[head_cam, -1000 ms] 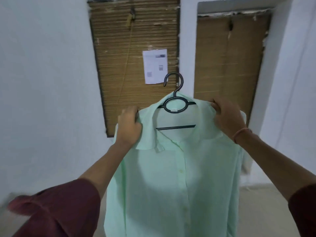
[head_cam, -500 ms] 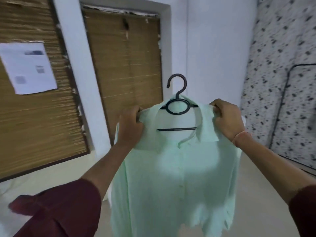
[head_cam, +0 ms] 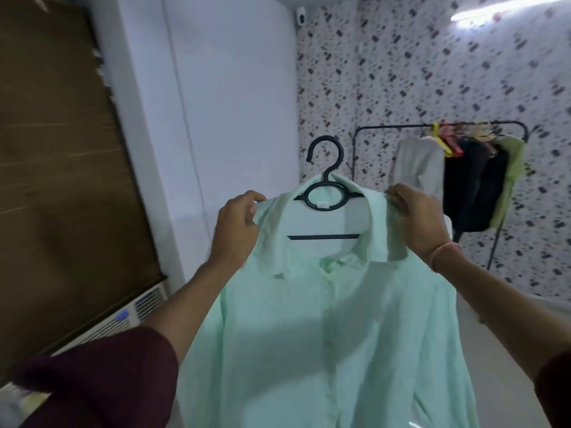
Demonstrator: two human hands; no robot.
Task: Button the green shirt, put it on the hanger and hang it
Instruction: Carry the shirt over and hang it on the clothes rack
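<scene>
The pale green shirt (head_cam: 324, 329) hangs buttoned on a black plastic hanger (head_cam: 326, 193), held up in front of me. Its hook points up, free of any rail. My left hand (head_cam: 236, 230) grips the shirt's left shoulder by the collar. My right hand (head_cam: 415, 219) grips the right shoulder in the same way. A black clothes rail (head_cam: 370, 128) stands against the patterned wall at the right, beyond the shirt.
Several garments, white (head_cam: 418, 165), black (head_cam: 472, 183) and yellow-green (head_cam: 513, 174), hang on the rail's right half on coloured hangers. A brown blind (head_cam: 61, 180) covers the window at the left, with a white appliance (head_cam: 133, 313) below it. A white wall corner lies ahead.
My view has swung to the right: the two blinds and the paper sheet slid off to the left, and the patterned wall and clothes rail came into view. Both hands keep the same hold.
</scene>
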